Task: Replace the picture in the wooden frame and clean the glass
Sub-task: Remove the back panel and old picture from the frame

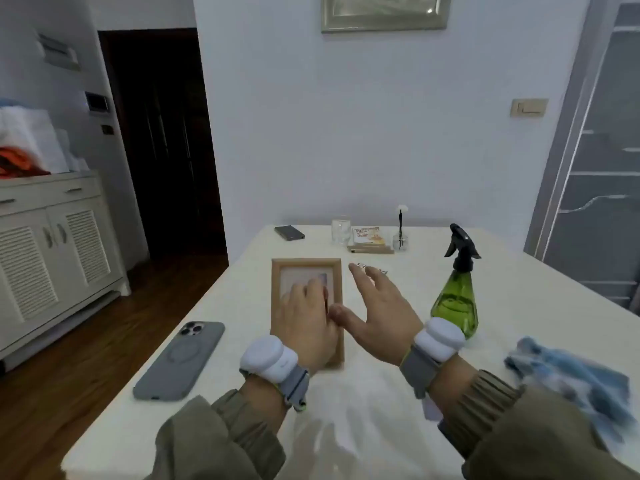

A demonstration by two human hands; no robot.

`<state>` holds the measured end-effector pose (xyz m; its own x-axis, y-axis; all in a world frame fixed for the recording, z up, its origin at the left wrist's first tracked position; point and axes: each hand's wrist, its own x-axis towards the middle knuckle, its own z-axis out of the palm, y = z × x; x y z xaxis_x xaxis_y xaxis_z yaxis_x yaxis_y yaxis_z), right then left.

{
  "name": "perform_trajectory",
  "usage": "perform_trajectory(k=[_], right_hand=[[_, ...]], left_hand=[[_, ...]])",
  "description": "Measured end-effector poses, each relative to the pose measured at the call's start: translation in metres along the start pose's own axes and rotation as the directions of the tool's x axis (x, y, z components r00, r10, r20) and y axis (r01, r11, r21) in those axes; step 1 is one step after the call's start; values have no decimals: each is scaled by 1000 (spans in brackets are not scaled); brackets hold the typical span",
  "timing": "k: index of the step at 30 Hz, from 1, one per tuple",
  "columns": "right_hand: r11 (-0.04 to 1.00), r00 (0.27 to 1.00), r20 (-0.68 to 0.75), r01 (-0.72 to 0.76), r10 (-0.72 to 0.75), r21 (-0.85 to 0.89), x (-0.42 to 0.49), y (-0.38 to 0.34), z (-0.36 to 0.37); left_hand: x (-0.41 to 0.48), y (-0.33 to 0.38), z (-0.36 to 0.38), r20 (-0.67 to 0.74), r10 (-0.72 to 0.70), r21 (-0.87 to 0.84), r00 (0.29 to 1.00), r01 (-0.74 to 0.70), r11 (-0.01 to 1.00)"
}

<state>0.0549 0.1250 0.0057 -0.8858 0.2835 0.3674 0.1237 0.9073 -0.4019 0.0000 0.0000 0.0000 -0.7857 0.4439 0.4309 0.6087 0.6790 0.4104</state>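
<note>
Head view: wooden frame (pixel 306 299) lies flat, picture side up, on the white-covered desk (pixel 502 289). All places below are given from the frame.

Hands:
- left hand (pixel 306 322) palm down on the frame's glass and lower half, fingers together, pressing rather than gripping.
- right hand (pixel 379 311) just right of the frame, fingers spread and holding nothing; thumb near the frame's right edge, contact unclear.

Risks, as judgement:
- Palm on the glass likely leaves prints; more wiping later.
- Frame could skid on the cloth cover if pushed sideways.
- Spray bottle (pixel 457 299) stands upright right of the frame, close behind the right wrist; a backward sweep of that arm could tip it.
- Turning the frame over one-handed risks dropping it glass-first.
- Spray landing near either phone would be unwelcome.

Count:
- frames on desk: one; a second, silver frame (pixel 385 12) hangs on the wall beyond.
- spray bottles: one, green.
- cloths: one, blue cloth (pixel 568 379), far right and nearer the camera.
- phones: two; grey phone (pixel 180 360) left of the frame, dark phone (pixel 289 233) beyond it.
- drinking glass (pixel 341 230): one, beyond.
- small vase with sticks (pixel 400 233): one, beyond right.
- card on stand (pixel 369 236): one, beside the vase; whether this is the replacement picture, cannot tell.
</note>
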Motion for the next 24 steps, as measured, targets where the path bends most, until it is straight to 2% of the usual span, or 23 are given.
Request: perform_trajectory(k=[8,14,19,24], right_hand=[[991,987,118,-121,113,61,23,17,33],[960,980,141,-171,142,222,47,31,52],[868,978,162,-194,134,456,58,31,66],[767,978,173,-202,120,609,64,31,78]], left_hand=[[4,-27,35,20,-92,-7,996,92,996],[18,-29,56,-43,-62,-108,997,57,993],[23,-27,61,-77,-38,-106,996,29,994],[27,-31,64,-119,-20,-73,993,11,997]])
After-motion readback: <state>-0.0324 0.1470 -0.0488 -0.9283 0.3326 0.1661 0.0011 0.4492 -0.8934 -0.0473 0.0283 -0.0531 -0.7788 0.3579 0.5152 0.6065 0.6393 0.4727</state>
